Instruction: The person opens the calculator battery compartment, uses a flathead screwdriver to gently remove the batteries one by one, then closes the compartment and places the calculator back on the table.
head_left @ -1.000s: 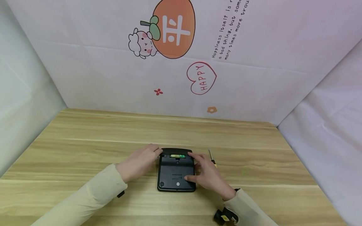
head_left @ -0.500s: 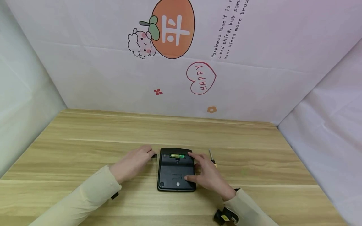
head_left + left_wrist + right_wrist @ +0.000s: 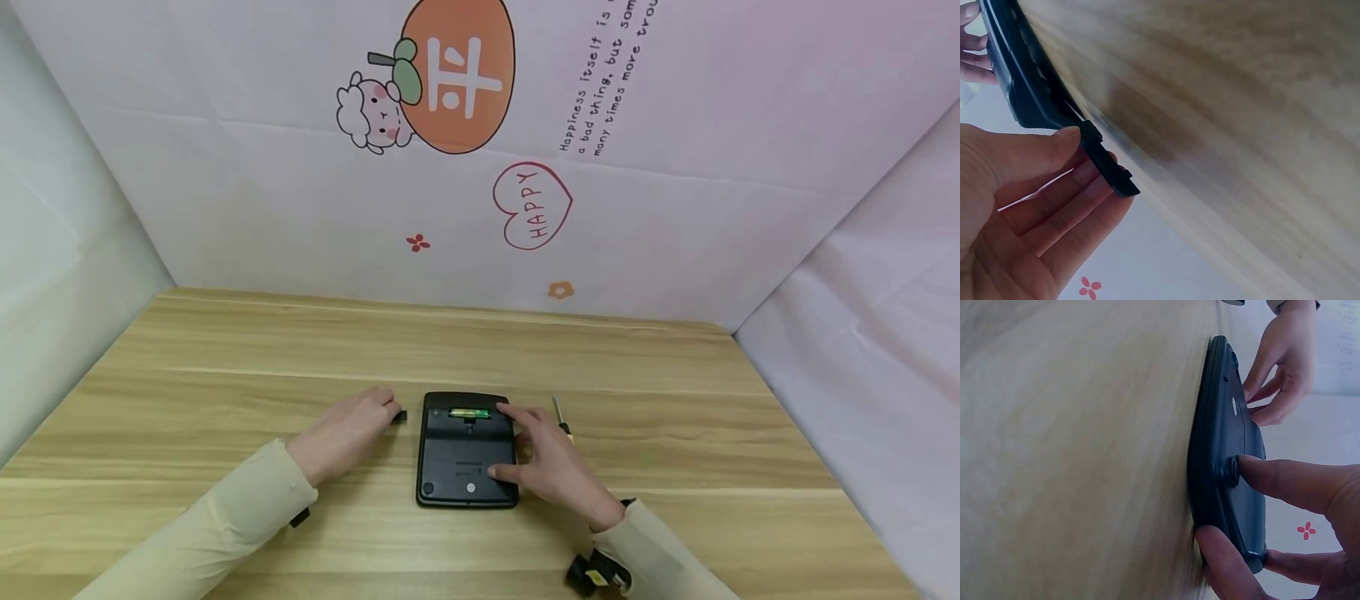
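Note:
A black calculator (image 3: pixel 450 458) lies face down on the table, its battery compartment uncovered and a green and gold battery (image 3: pixel 469 413) inside. To its left, the left hand (image 3: pixel 341 437) pinches a small black battery cover (image 3: pixel 1109 167) between thumb and fingers, apart from the calculator and just above the table. The right hand (image 3: pixel 553 471) grips the calculator by its right side. In the right wrist view its thumb presses by a round foot (image 3: pixel 1231 472) on the back, and other fingers hold the edge.
A screwdriver (image 3: pixel 562 419) with a metal shaft and a black and yellow handle lies right of the calculator, partly behind the right hand. White printed cloth (image 3: pixel 660 242) stands along the back of the wooden table (image 3: pixel 637 358), with plain cloth at both sides.
The left hand has drawn away leftward from the calculator's upper left corner, carrying the battery cover. The right hand and the calculator have stayed in place.

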`<state>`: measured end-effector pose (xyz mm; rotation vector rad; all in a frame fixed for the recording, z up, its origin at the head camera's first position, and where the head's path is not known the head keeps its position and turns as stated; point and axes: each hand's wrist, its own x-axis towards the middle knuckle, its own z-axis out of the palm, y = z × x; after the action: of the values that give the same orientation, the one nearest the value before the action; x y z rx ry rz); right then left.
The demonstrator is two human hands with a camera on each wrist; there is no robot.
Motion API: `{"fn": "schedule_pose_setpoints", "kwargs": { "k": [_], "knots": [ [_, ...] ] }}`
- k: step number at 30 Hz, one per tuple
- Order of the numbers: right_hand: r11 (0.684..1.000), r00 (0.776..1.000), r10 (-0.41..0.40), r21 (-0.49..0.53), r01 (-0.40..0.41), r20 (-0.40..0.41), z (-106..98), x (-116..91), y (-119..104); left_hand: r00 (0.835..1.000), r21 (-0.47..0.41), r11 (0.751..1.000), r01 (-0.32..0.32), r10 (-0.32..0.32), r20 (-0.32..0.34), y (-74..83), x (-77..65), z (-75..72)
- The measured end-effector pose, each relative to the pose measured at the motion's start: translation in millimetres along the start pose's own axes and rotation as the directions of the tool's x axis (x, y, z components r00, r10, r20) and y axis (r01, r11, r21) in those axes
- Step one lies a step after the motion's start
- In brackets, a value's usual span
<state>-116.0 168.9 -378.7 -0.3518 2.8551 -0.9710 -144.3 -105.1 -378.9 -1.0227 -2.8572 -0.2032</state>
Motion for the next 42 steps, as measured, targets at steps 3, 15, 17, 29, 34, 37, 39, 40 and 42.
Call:
{"fn": "schedule_pose_setpoints", "kwargs": {
  "k": [3, 15, 17, 29, 34, 37, 39, 40, 42],
  "knots": [
    [1.0, 1.0, -0.006, 0.0, 0.006, -0.001, 0, 0, 0, 1.0, -0.001, 1.0, 0.007, -0.007, 0.0, -0.6, 0.4, 0.5],
    [1.0, 1.0, -0.021, -0.004, 0.021, -0.004, -2, 0, -1, 1.0, -0.008, 1.0, 0.013, -0.013, -0.004, -1.3, 1.6, -0.8],
    [1.0, 1.0, -0.024, -0.001, 0.024, -0.004, -2, 0, -1, 1.0, -0.007, 1.0, 0.016, -0.016, -0.003, -1.2, 1.8, -0.9],
    [1.0, 1.0, -0.004, 0.027, 0.004, 0.007, -2, -2, -1, 1.0, -0.018, 0.999, 0.028, -0.028, 0.007, -0.3, 2.1, -1.5],
    [0.999, 1.0, -0.004, 0.033, 0.004, 0.007, -2, -2, -1, 1.0, -0.033, 0.999, 0.031, -0.031, -0.002, 2.6, 3.3, -2.4],
    [1.0, 1.0, -0.006, 0.03, 0.006, 0.003, -2, -2, -2, 1.0, -0.055, 0.998, 0.022, -0.023, -0.016, 5.7, 4.9, -3.6],
    [1.0, 1.0, -0.007, 0.028, 0.007, 0.002, -2, -2, -1, 1.0, -0.07, 0.997, 0.017, -0.018, -0.026, 8.1, 6.1, -4.7],
    [1.0, 1.0, -0.007, 0.028, 0.007, 0.003, -2, -2, -1, 0.999, -0.076, 0.997, 0.012, -0.015, -0.03, 9.3, 6.9, -4.9],
    [1.0, 1.0, -0.009, 0.03, 0.009, 0.001, -2, -2, -1, 0.999, -0.086, 0.996, 0.007, -0.01, -0.036, 11.8, 8.6, -5.5]
  ]
}}
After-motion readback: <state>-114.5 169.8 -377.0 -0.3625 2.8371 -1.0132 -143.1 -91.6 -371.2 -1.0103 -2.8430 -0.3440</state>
